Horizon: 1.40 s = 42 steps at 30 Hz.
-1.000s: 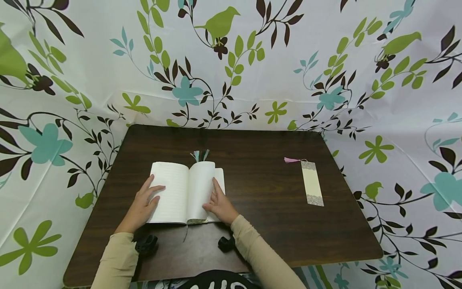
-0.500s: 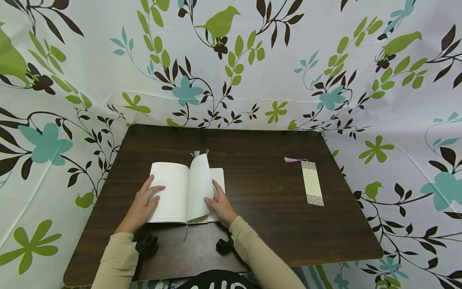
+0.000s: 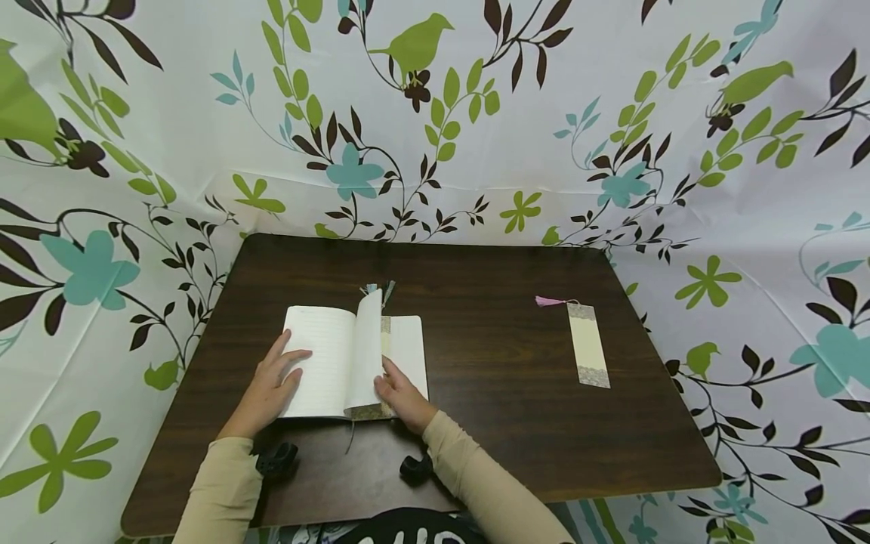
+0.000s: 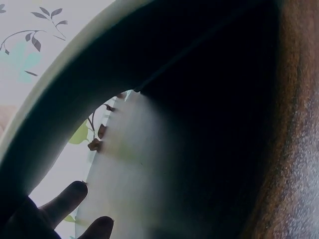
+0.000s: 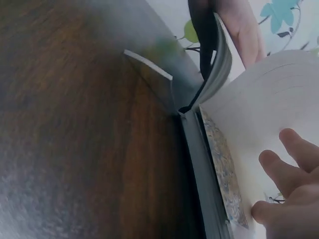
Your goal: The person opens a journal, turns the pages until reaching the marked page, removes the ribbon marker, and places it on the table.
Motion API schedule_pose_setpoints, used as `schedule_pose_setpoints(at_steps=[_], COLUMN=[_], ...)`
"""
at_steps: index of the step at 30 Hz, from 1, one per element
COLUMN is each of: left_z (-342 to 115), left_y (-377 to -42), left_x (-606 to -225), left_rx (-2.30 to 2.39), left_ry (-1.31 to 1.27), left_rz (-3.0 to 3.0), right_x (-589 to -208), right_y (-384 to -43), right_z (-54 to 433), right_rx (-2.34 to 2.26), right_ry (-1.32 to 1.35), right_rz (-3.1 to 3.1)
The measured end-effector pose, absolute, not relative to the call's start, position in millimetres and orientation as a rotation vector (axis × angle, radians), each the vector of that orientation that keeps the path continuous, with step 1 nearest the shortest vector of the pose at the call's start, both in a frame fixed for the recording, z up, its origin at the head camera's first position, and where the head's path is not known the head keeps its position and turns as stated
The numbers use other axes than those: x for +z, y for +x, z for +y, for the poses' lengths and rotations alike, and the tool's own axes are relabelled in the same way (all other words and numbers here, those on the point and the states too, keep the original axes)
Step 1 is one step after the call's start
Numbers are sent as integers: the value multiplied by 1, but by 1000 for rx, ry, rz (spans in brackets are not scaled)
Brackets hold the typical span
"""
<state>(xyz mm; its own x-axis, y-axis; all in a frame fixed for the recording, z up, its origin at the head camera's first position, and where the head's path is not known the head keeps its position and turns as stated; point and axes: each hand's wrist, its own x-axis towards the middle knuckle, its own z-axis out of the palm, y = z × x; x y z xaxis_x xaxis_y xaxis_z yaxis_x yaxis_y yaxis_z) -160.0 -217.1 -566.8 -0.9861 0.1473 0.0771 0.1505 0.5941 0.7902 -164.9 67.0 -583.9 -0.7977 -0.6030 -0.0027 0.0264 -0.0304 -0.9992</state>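
An open notebook point(image 3: 319, 359) with lined pages lies at the left of the table. My left hand point(image 3: 268, 389) rests spread on its left page's outer edge, and two of its fingertips point(image 4: 77, 191) show dark in the left wrist view. My right hand point(image 3: 405, 393) holds a raised page point(image 3: 367, 340) by its outer edge, thumb on its face. Beneath that page, a bookmark point(image 3: 385, 332) with a patterned end lies on the right-hand side; its ornate strip point(image 5: 222, 169) shows in the right wrist view. Tassels point(image 3: 387, 291) stick out past the notebook's top.
A second bookmark point(image 3: 590, 346), cream with patterned ends and a pink tassel point(image 3: 549, 301), lies to the right on the dark wooden table point(image 3: 489, 423). Below the notebook hangs a thin ribbon point(image 3: 350, 438). A patterned fabric backdrop point(image 3: 435, 151) surrounds the table.
My right hand has moved left with the page, which now stands more upright. The bookmark and right-hand page under it have come into view. My left hand stays put.
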Motion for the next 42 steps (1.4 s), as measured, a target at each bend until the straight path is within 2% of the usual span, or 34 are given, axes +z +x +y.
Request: schedule_pose_setpoints(at_steps=[9,14,22,30,34,42], left_z=[-216,-216,-219,-220,-220,-220], left_y=[-160,-159,-162,-161,-161,-159], left_x=[-563,-558,-561,-559,-561,-562], left_rx=[-1490,-1655,-1577,-1538,-1517,-1508], left_ry=[-248,-162,-242,-255,-241,-243], left_rz=[-2743,-2747,-2753,-2779,-2798,-2805], right_x=[-586,-587,-596,-599,-596,-593], right_y=[-162,-159,-159,-162,-165,-170], right_z=[56,53,50,64,75,96], right_rx=[-1268,-1031,-895,-667,-639,-1029], right_ry=[-1103,-1194,-1213,-1099,-812,-464], right_rz=[2251,2338,2534,2826,2901,2809])
